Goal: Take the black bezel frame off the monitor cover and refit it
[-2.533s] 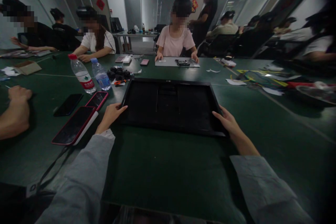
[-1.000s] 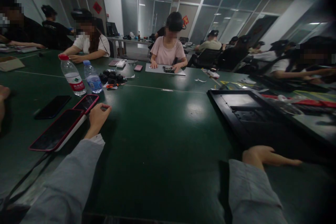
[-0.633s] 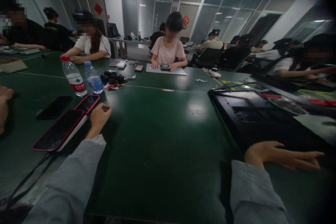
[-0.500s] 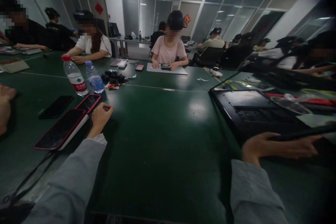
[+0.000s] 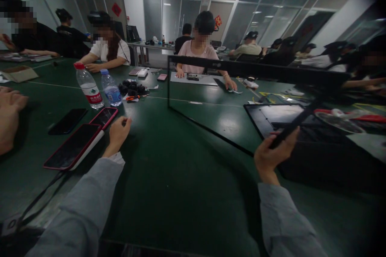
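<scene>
- Red-capped bottle (image 5: 89, 85), 9 o'clock of centre: white Chinese characters on a red band, 山 the clearest; green emblem above them.
- Blue-capped bottle (image 5: 111, 88), just beside it: blue label, print too small to read.
- Pale tag (image 5: 11, 225) by the dark strap, 8 o'clock: one rounded character, 0 or O, cannot tell which.
- Black frame (image 5: 256, 69), raised: small pale logo (image 5: 216, 64) on its upper bar, 1 o'clock; round emblem with lettering, not surely legible.
- Red diamond sign (image 5: 116, 9), wall, 11 o'clock: dark central mark, unreadable.
- Second red sign (image 5: 217, 22), between 12 and 1: gold-toned pattern, unreadable.
</scene>
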### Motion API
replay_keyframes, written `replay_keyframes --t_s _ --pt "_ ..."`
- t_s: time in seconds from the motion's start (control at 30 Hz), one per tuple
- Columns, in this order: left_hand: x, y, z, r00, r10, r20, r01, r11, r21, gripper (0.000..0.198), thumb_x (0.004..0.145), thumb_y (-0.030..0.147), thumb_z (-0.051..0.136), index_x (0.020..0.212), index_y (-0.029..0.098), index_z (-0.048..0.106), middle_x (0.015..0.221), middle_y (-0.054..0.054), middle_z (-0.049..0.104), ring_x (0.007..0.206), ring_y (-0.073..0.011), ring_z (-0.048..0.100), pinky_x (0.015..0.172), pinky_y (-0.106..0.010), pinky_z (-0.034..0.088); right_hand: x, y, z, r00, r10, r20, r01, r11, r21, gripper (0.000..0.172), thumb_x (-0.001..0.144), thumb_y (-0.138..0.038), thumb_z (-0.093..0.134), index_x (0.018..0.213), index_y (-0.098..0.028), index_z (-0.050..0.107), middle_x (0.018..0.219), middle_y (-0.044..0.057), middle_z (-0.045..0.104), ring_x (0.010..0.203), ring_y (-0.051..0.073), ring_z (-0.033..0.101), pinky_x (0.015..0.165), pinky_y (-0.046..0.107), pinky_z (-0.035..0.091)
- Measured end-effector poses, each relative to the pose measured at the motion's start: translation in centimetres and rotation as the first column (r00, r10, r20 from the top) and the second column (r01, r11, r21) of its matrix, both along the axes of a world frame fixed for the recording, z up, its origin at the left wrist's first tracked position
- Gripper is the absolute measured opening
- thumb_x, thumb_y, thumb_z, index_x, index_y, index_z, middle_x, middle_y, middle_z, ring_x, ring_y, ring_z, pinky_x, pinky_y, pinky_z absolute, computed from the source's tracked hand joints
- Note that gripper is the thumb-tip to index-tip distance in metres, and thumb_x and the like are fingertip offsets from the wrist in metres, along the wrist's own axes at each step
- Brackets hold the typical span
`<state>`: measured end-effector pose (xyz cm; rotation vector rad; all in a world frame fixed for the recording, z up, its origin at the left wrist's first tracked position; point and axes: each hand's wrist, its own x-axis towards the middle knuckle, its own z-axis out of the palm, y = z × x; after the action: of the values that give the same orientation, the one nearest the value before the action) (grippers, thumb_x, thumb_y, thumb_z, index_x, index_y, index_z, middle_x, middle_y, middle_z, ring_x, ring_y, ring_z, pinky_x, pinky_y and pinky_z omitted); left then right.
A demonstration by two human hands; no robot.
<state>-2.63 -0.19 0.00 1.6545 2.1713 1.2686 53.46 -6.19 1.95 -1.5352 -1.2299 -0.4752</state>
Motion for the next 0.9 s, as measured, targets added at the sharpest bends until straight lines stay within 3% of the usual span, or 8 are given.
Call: replay_keyframes --t_s 0.07,0.17,0.27,0.37,0.47,0.57,0.73,0.9 --pt "0.4 0.1 -0.2 0.992 -0.100 0.079 0.093 0.992 0.087 0.037 0.095 0.052 0.059 0.112 0.021 0.068 0.117 -0.013 0.076 0.104 -0.0276 0.072 0.094 -0.040 0.053 -1.0 0.6 -0.4 0.997 0.043 -0.062 -0.043 0.999 0.000 0.075 0.106 -0.042 0.033 0.169 -0.004 0.022 0.106 0.019 0.067 0.102 0.032 0.066 0.103 0.056 0.049" --pt "1.1 0.2 -0.5 0.950 -0.243 0.195 0.217 0.965 0.146 0.057 0.092 0.057 0.064 0.134 0.019 0.059 0.129 -0.015 0.072 0.097 -0.0245 0.074 0.089 -0.038 0.056 -2.2 1.5 -1.3 0.988 0.095 -0.122 -0.104 0.992 -0.074 0.075 0.104 -0.046 0.036 0.168 -0.007 0.027 0.087 0.008 0.066 0.078 0.024 0.065 0.089 0.045 0.054" --pt "1.8 0.1 -0.7 0.910 -0.304 0.281 0.281 0.952 0.121 0.059 0.095 0.063 0.057 0.134 0.018 0.058 0.104 -0.010 0.077 0.068 -0.0185 0.069 0.070 -0.033 0.054 -2.9 2.4 -2.1 0.975 0.118 -0.188 -0.145 0.979 -0.141 0.078 0.104 -0.048 0.035 0.170 -0.008 0.023 0.087 0.007 0.067 0.074 0.023 0.064 0.084 0.042 0.054" --pt "2.0 0.0 -0.9 0.910 -0.267 0.318 0.261 0.963 0.063 0.055 0.097 0.066 0.052 0.125 0.019 0.061 0.079 -0.002 0.072 0.052 -0.0166 0.060 0.057 -0.030 0.047 -2.8 3.3 -3.1 0.964 0.125 -0.234 -0.185 0.948 -0.257 0.080 0.101 -0.050 0.039 0.168 -0.010 0.028 0.089 0.008 0.070 0.073 0.025 0.066 0.084 0.044 0.054" --pt "1.7 0.1 -1.0 0.961 -0.168 0.220 0.176 0.984 -0.015 0.042 0.097 0.056 0.053 0.110 0.020 0.068 0.070 -0.001 0.068 0.059 -0.0202 0.064 0.061 -0.031 0.047 -1.8 4.1 -4.5 0.963 0.122 -0.239 -0.209 0.902 -0.379 0.079 0.091 -0.050 0.052 0.158 -0.009 0.046 0.092 0.011 0.072 0.080 0.029 0.068 0.086 0.047 0.054" --pt "1.2 0.3 -1.0 0.991 -0.112 0.072 0.120 0.986 -0.114 0.030 0.092 0.045 0.060 0.095 0.019 0.074 0.080 -0.007 0.075 0.081 -0.0267 0.073 0.074 -0.033 0.051 -0.7 4.8 -5.9 0.958 0.133 -0.253 -0.239 0.859 -0.453 0.068 0.083 -0.045 0.058 0.140 -0.010 0.062 0.090 0.012 0.072 0.084 0.030 0.068 0.089 0.047 0.054" --pt "0.7 0.4 -1.0 0.996 -0.067 -0.058 0.056 0.983 -0.177 0.040 0.092 0.039 0.060 0.120 0.016 0.078 0.118 -0.014 0.080 0.109 -0.0311 0.072 0.093 -0.037 0.052 -0.1 5.0 -6.9 0.943 0.162 -0.291 -0.283 0.851 -0.442 0.057 0.081 -0.040 0.059 0.131 -0.013 0.068 0.092 0.010 0.072 0.084 0.026 0.068 0.092 0.046 0.055" --pt "0.2 0.3 -1.5 0.974 -0.076 -0.212 0.041 0.985 -0.165 0.046 0.093 0.045 0.059 0.123 0.017 0.079 0.121 -0.019 0.076 0.109 -0.0349 0.069 0.097 -0.043 0.052 -0.1 5.1 -7.1 0.948 0.246 -0.200 -0.309 0.861 -0.405 0.049 0.081 -0.038 0.057 0.121 -0.012 0.073 0.103 0.015 0.068 0.093 0.029 0.065 0.096 0.050 0.055"
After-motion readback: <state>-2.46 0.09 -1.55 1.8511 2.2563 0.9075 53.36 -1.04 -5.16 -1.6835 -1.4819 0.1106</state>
